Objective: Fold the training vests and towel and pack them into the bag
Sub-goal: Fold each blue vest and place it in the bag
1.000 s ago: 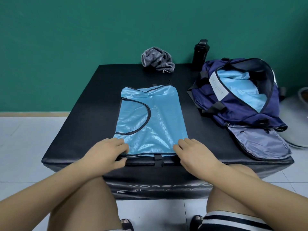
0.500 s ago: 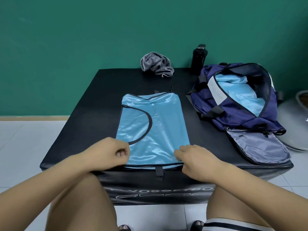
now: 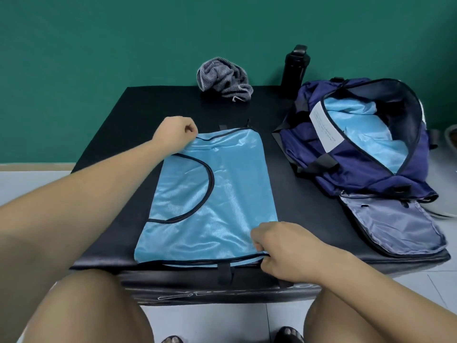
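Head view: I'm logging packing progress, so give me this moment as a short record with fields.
flat vest: light blue, spread on the black table
left hand: grips its far left corner
right hand: pinches its near right hem
bag: navy, open, right of the vest
packed fabric: light blue, inside the bag
towel: grey, crumpled at the far edge, not folded
bottle: black, upright at the far edge

I could read nothing: the white label (image 3: 324, 129) on the navy bag (image 3: 358, 169) carried print too small, and white lettering (image 3: 173, 296) on the black block's (image 3: 247, 289) near face was mostly hidden.
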A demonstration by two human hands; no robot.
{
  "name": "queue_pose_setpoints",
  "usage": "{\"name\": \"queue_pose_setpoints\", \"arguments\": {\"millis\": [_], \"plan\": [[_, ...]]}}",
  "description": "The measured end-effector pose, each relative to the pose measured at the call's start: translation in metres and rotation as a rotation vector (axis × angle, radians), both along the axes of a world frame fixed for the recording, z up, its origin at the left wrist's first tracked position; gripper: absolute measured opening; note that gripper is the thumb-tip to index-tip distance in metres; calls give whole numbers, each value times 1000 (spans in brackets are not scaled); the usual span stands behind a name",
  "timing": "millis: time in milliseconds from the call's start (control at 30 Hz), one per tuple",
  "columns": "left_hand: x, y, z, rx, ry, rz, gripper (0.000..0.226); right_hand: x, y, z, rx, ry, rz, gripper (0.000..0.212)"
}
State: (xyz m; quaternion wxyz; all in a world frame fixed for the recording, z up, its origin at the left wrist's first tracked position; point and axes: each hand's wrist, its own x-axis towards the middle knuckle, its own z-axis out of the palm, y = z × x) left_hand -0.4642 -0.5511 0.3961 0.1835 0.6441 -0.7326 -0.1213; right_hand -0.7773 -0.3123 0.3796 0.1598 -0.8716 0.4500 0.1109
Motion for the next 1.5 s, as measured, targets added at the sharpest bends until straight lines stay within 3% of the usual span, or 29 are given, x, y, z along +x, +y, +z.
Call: {"name": "queue_pose_setpoints", "arguments": {"millis": [200,433,767,967,1100,1267,1500], "plan": [[-17,-38,-5,90,-145,-183,4,-1,-4,-2,20,-37,3,15],[-16,-48,-8,192,-112,-204,7,-4,-4,-7,7,-58,17,13],[-26,-60,-5,160,-314,-230,11,-3,-5,-6,17,-61,17,15],[-30,-66,-8,-1,-352,-149,9,-4,-5,-8,-6,-83,25,15],[-33,-66,-25,1,-273,-65,8,-4,-5,-9,-12,-92,30,14],[-27,-44,-20,-45,30,79,8,-3,-2,-9,-31,-97,22,13],[-18,63,-1,-61,74,-57,9,1,6,-5,-107,-73,21,14]]}}
